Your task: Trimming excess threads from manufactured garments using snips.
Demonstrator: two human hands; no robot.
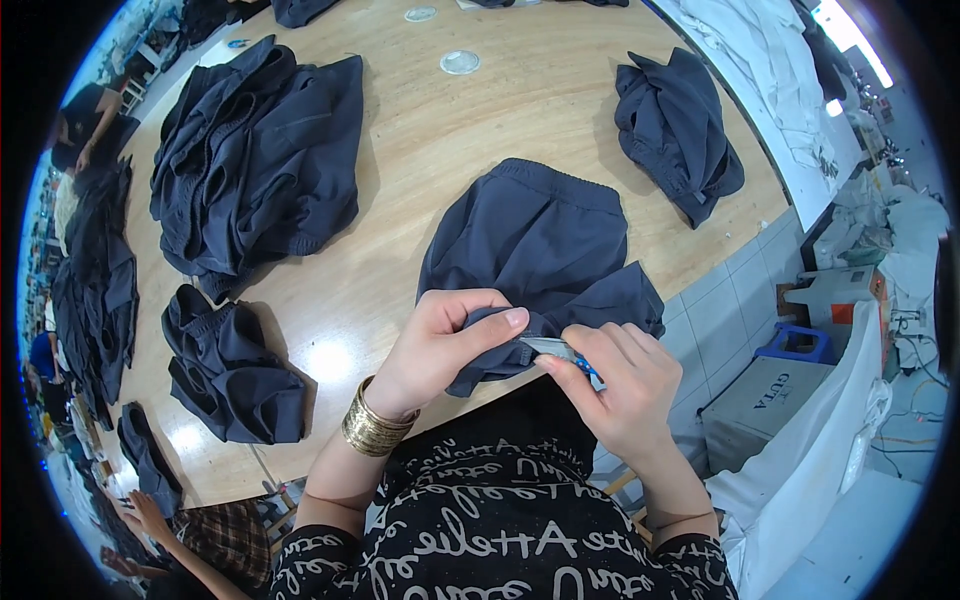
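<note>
Navy fabric fills the head view: a pair of dark blue elastic-waist shorts [540,250] lies flat on the pale wooden table [420,130], its hem hanging over the near edge toward me. My left hand [445,345] pinches that hem, thumb pressed on top of the folded cloth (a gold cuff bracelet [375,425] sits on the wrist). My right hand [625,385] is closed around a small metal thread snipper with a blue handle [560,350], its tip touching the fabric just beside my left thumb. Farther left rests a large heap of dark garments [260,160], a smaller bundle [230,375] below it, and another crumpled piece [675,130] at the right edge. White cloth [770,60] lies beyond.
</note>
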